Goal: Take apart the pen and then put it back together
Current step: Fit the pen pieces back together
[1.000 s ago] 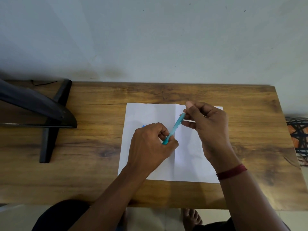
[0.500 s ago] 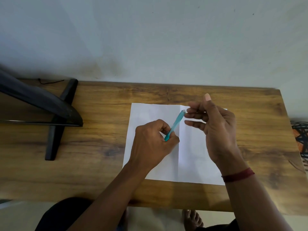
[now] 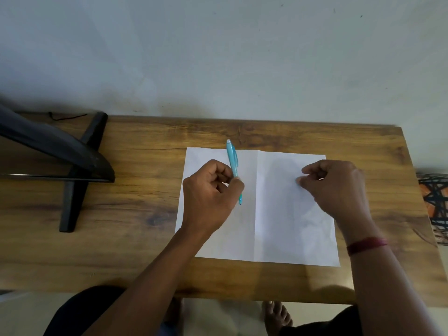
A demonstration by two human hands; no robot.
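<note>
I note right hand released, fingers curled empty | left hand now alone clamps pen, cap at 12 | reassembly likely done.

The brown wooden table has a smooth, faintly sheened top with dark grain streaks and knots. On it lies a white sheet of paper, matt and flat, with one sharp fold crease down its middle. The light blue plastic pen looks smooth and slightly translucent, with a pale rounded cap end. The black monitor stand looks like matt plastic. The wall behind is pale, matt painted plaster with small marks.
</note>
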